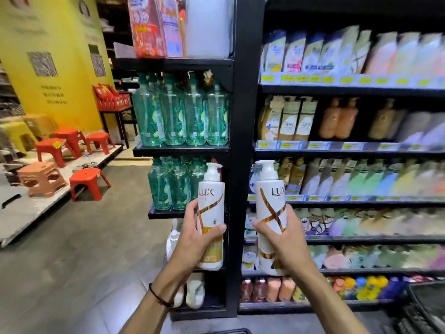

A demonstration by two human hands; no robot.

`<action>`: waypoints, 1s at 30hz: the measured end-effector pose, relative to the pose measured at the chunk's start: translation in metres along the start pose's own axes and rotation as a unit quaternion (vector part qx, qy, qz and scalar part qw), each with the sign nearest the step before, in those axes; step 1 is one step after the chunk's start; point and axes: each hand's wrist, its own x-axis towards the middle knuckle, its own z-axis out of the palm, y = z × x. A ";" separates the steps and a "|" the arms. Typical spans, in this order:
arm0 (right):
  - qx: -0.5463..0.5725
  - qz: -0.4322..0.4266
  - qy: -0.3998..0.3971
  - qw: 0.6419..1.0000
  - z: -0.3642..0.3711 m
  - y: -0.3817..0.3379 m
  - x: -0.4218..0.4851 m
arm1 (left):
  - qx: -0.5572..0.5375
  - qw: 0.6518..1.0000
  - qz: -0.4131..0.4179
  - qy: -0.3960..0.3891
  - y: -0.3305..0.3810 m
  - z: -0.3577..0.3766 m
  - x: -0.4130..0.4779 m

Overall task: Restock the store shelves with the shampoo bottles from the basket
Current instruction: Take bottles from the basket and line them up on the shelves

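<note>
Two white pump bottles with gold ribbon print are held upright in front of the black shelving. My left hand [192,237] grips the left shampoo bottle [211,203] around its lower half, before the end-cap shelves. My right hand [281,239] grips the right shampoo bottle [269,203] at its middle, in front of the black upright post [243,116]. A dark basket [426,307] shows only as a corner at the bottom right; its contents are hidden.
The end-cap shelves hold green pump bottles [183,114] on two levels and white bottles [195,292] near the floor. The long shelves [349,150] to the right are packed with refill pouches and bottles. Red and orange plastic stools [88,182] stand left on the grey floor.
</note>
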 end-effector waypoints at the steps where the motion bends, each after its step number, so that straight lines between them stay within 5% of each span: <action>1: 0.010 -0.010 0.000 1.000 -0.005 -0.006 0.002 | 0.002 1.000 0.011 0.000 0.005 0.007 0.002; 16: 0.031 -0.095 0.035 0.994 -0.209 -0.001 0.088 | 0.030 0.993 0.110 0.030 0.014 0.220 0.063; 30: 0.084 -0.081 0.021 0.993 -0.358 0.037 0.177 | 0.074 0.991 0.101 0.043 0.007 0.393 0.131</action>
